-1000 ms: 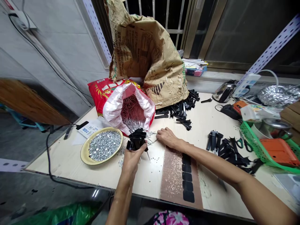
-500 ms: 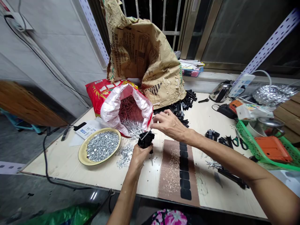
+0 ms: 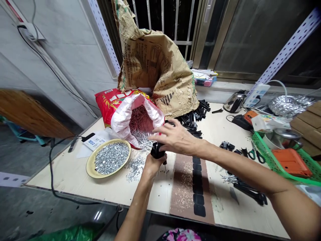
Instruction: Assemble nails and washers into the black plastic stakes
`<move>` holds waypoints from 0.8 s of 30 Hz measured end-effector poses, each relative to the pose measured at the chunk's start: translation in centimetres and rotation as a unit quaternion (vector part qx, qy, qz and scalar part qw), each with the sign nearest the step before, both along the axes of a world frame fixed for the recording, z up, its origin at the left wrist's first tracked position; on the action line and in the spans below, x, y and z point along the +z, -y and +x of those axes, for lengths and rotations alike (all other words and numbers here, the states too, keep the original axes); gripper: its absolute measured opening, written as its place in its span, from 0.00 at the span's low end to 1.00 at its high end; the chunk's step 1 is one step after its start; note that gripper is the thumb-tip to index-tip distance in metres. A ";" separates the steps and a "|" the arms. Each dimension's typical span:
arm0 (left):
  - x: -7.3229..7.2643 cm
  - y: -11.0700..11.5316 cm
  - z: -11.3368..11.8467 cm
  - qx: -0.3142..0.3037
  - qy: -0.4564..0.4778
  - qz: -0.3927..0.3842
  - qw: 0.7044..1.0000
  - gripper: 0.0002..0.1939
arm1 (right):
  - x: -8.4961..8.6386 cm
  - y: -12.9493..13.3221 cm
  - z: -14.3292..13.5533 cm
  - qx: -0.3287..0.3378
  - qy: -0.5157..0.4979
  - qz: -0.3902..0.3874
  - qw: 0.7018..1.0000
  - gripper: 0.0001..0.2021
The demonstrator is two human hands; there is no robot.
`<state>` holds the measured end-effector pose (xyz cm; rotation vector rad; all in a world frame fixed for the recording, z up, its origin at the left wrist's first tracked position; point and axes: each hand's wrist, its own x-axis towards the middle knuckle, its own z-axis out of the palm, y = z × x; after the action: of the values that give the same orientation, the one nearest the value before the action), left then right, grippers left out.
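My left hand (image 3: 151, 166) is closed around a black plastic piece (image 3: 156, 151), held upright over the table. A thin metal pin (image 3: 166, 170) sticks out below it. My right hand (image 3: 177, 138) reaches over the top of the piece with its fingers stretched out and slightly blurred; I see nothing held in them. Beyond its fingertips, long metal nails (image 3: 145, 139) spill from the mouth of a white-lined red sack (image 3: 120, 115). To the left stands a yellow dish (image 3: 87, 170) of small metal washers (image 3: 111, 158), with more loose washers (image 3: 135, 169) beside it.
A brown board (image 3: 182, 209) with black squares and pale grains lies right of my left hand. Behind stands a torn paper sack (image 3: 175, 83), with black plastic parts (image 3: 193, 118) heaped at its foot. Scissors (image 3: 256, 154) and a green basket (image 3: 265, 147) are at the right.
My right hand's fingers were bent around a thin metal pin at the black piece; now they are stretched out, further left, over it. The left hand keeps its hold.
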<state>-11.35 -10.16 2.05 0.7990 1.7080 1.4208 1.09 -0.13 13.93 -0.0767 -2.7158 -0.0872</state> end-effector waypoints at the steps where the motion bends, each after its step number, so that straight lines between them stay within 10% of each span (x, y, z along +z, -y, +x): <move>1: 0.4 0.2 0.0 0.010 0.025 0.017 0.999 0.17 | -0.5 -0.2 0.4 -0.035 -0.041 -0.071 0.996 0.17; 4: 1.8 0.7 -0.1 0.043 0.075 0.046 0.995 0.21 | -3.8 -0.5 1.2 -0.123 -0.139 -0.372 0.909 0.17; 9: 2.1 0.0 0.9 -0.023 0.083 0.061 0.994 0.27 | -10.5 1.3 0.0 -0.099 -0.089 -0.828 0.545 0.24; 12: 1.1 -1.3 1.8 -0.001 0.010 0.071 0.997 0.26 | -12.1 2.3 -1.8 -0.099 -0.150 -0.892 0.415 0.24; 17: 0.5 -3.2 1.9 0.072 -0.091 0.064 0.991 0.24 | -11.9 2.3 -3.2 -0.067 -0.294 -0.869 0.392 0.18; 24: 1.3 -4.9 1.1 -0.058 0.134 0.116 0.982 0.28 | -11.6 0.5 -2.3 -0.066 -0.328 -0.828 0.450 0.20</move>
<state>-10.27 -5.27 3.40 0.7770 1.2886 1.5869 -1.22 -0.67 2.36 -0.6642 -1.0047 2.0072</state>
